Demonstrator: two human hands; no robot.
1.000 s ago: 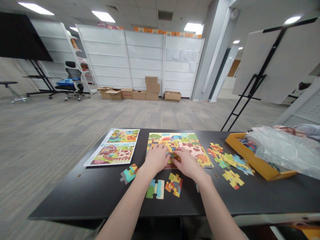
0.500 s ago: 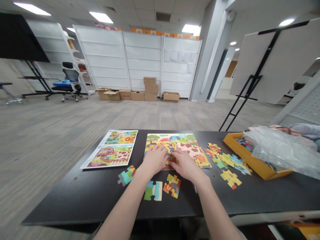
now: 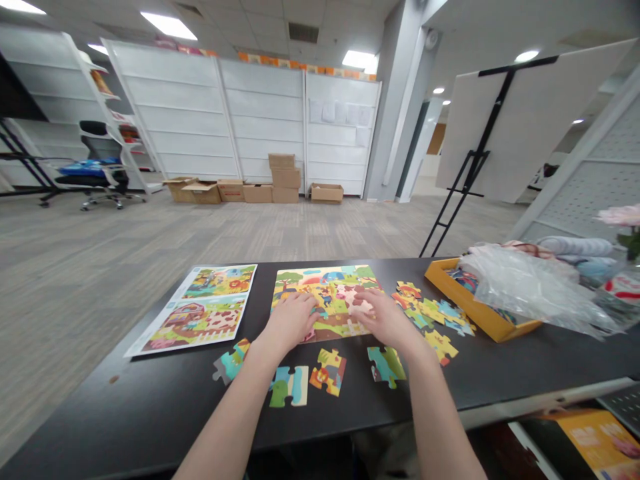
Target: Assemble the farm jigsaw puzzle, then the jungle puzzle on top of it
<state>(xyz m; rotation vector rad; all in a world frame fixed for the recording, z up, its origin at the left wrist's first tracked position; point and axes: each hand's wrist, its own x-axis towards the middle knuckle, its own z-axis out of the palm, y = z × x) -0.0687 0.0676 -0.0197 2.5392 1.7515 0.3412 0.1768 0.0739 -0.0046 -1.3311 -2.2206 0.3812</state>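
Observation:
A colourful animal jigsaw puzzle [image 3: 327, 301] lies on the black table, its pieces joined into a rectangle. My left hand [image 3: 293, 319] rests flat on its lower left part, fingers stretched out and partly covering the picture. On the right side, over the spotted cow, my right hand [image 3: 381, 316] lies with its fingers apart. Neither hand holds a piece. In front of the puzzle are several loose pieces: a lion piece [image 3: 329, 372], a green and blue piece [image 3: 290, 387], a teal piece [image 3: 386, 366] near my right wrist and another piece [image 3: 231, 362] left of my left forearm.
A printed picture sheet [image 3: 200, 310] lies on the left of the table [image 3: 165, 400]. To the right is a pile of loose puzzle pieces [image 3: 430, 312], beside a yellow box [image 3: 480, 310] partly covered by clear plastic [image 3: 530, 287]. Cardboard boxes and an easel stand beyond.
My right hand has moved right across the puzzle, away from my left hand, uncovering the middle. The view has turned right, and the teal piece now shows beside my right forearm.

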